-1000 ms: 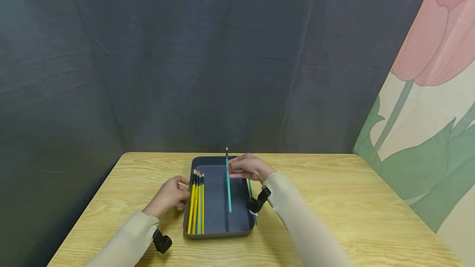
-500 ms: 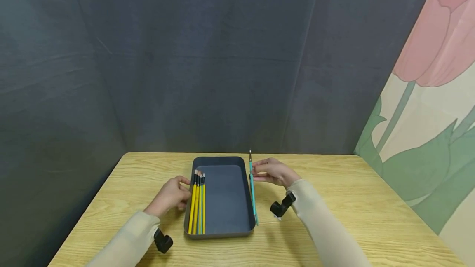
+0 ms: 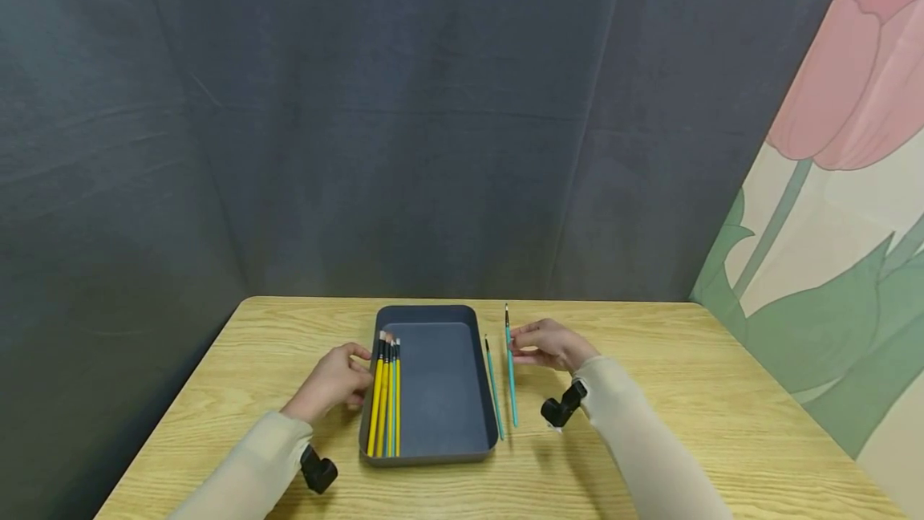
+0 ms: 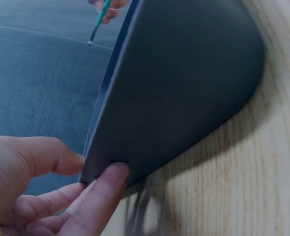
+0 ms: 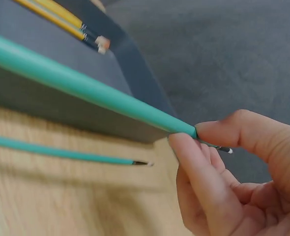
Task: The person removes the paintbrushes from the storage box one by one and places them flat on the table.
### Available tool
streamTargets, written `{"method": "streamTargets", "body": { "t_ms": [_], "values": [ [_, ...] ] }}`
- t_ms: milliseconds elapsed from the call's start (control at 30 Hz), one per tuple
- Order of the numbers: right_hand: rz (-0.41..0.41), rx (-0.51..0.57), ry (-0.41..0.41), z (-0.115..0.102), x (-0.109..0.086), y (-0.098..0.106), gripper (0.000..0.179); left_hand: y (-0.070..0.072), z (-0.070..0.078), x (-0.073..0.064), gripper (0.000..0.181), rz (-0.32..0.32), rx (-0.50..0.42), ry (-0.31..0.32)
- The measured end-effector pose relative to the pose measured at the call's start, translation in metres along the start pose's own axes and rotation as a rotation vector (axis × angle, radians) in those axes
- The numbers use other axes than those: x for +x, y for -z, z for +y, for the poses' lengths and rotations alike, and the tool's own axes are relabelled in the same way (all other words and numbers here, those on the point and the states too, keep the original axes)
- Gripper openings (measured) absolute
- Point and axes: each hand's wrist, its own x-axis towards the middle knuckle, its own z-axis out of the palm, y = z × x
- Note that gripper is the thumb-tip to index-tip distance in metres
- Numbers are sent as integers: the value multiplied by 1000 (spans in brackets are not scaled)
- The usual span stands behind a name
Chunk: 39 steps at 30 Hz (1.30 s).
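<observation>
My right hand [image 3: 550, 345] pinches a teal paintbrush [image 3: 511, 383] between thumb and fingertips, bristles pointing away from me; the right wrist view has its handle [image 5: 86, 93] close up. It hangs to the right of a dark grey rectangular tray [image 3: 440, 456]. A thinner teal paintbrush [image 3: 494, 392] lies on the table along the tray's right side. My left hand [image 3: 334, 382] holds the tray's left wall, the thumb at the rim and a finger [image 4: 103, 191] against the outside. Inside the tray, several paintbrushes [image 3: 378, 404], mostly yellow, lie side by side along the left wall.
A light wood-grain table [image 3: 621, 424] carries everything. Dark cloth [image 3: 404, 119] hangs behind its far edge and on the left. At the right hangs a panel with a tulip picture [image 3: 830, 263]. Each sleeve bears a black wrist camera [image 3: 563, 404].
My right hand has carried the teal paintbrush from above the tray rightward, past its right wall and the brush lying there, and lower down. The left hand stays at the tray.
</observation>
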Motion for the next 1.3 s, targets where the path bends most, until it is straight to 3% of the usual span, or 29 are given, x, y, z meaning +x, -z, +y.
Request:
{"method": "streamTargets", "body": {
  "t_ms": [333,600,867,1100,1300],
  "values": [
    [1,-33,4,19,14,1,44,0,1,0,44,3,13,6],
    [61,-56,-15,23,21,-7,39,0,1,1,43,1,13,7],
    [12,-81,12,27,27,-7,24,0,1,1,44,1,14,5],
    [103,-130,-46,23,28,-16,26,1,1,0,45,-1,19,-5],
    [117,-146,-55,22,29,-18,29,1,1,0,45,0,33,-21]
  ]
}}
